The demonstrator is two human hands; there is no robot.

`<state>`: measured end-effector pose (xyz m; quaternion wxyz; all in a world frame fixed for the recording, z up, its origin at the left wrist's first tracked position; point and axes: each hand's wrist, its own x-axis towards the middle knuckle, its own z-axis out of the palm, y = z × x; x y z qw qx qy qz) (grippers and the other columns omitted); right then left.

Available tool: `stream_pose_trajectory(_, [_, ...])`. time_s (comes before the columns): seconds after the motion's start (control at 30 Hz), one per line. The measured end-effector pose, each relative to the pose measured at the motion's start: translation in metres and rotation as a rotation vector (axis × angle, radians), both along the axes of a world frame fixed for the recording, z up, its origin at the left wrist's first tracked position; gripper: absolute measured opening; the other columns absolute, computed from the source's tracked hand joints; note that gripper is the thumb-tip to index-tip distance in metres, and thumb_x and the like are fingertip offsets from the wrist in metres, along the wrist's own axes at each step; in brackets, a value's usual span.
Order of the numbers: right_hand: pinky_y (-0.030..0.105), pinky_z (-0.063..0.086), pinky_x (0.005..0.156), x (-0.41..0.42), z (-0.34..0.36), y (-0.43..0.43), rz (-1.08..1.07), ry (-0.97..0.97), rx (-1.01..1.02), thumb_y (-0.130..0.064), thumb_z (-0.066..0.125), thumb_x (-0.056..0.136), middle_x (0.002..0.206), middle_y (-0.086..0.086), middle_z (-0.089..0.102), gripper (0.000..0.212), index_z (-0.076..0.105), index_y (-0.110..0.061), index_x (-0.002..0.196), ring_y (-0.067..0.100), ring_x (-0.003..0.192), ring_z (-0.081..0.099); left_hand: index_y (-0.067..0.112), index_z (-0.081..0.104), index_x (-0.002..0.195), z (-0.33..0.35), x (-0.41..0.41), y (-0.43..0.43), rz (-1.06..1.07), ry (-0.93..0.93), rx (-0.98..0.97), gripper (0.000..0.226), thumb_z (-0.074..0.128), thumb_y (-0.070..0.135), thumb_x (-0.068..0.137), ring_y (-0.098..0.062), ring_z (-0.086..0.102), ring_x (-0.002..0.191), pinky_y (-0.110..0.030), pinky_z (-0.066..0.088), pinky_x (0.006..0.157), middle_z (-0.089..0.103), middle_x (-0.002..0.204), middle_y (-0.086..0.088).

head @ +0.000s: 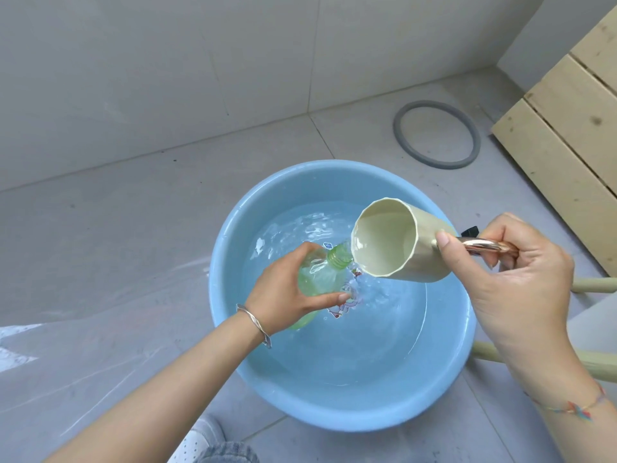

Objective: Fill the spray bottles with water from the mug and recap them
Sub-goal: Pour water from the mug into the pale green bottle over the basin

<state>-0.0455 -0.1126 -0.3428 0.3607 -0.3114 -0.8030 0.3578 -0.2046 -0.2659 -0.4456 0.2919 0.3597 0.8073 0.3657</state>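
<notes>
Bottle point(317, 279) held over basin, mug tipped at its neck.
Head cam: L hand point(287, 292) wraps the green bottle's body; bottle leans w/ uncapped threaded neck pointing up-right, above the water point(334, 345) in the blue basin point(227, 262). R hand point(521, 272) grips the mug point(394, 242) by its shiny handle, thumb pressed on the mug wall. Mug lies nearly on its side, mouth toward cam, lower lip just beside the bottle neck. Water under the lip is rippled & splashing. Basin sits on grey tile floor point(133, 228). Silver bangle point(255, 324) on L wrist, coloured thread point(574, 406) on R wrist. Grey ring point(437, 135) on floor behind basin, well apart; wood slats point(567, 128) far right. Small black item point(470, 231) peeks behind R hand, can't tell what.
</notes>
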Motion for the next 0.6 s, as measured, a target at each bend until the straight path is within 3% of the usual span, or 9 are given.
stream_pose_trajectory(0.2, [0.010,0.026,0.051,-0.0012,0.0000,0.0038,0.011,-0.005,0.068,-0.024,0.074,0.075,0.058,-0.010,0.035,0.044,0.034,-0.021,0.057,0.001,0.055,0.036,0.030,0.054,0.117,0.0010,-0.0003,-0.0004,0.005,0.010,0.006,0.064,0.079,0.056,0.064,0.005,0.051,0.099,-0.018,0.040,0.089,0.053,0.101,0.031])
stream_pose_trajectory(0.37, [0.010,0.026,0.053,-0.0035,0.0024,0.0038,0.029,-0.018,0.141,-0.025,0.073,0.076,0.060,-0.010,0.035,0.044,0.033,-0.023,0.058,0.001,0.058,0.034,0.031,0.053,0.116,0.0017,0.0005,0.0000,0.012,-0.003,-0.008,0.073,0.072,0.070,0.057,0.001,0.053,0.100,-0.024,0.042,0.091,0.053,0.102,0.029])
stream_pose_trajectory(0.6, [0.014,0.026,0.057,-0.0059,0.0052,0.0033,0.046,-0.036,0.200,-0.029,0.070,0.077,0.064,-0.001,0.034,0.043,0.034,-0.017,0.058,0.007,0.062,0.033,0.030,0.055,0.115,-0.0004,0.0010,0.0000,0.028,-0.010,0.001,0.062,0.079,0.057,0.064,0.001,0.053,0.099,-0.020,0.041,0.088,0.056,0.103,0.026])
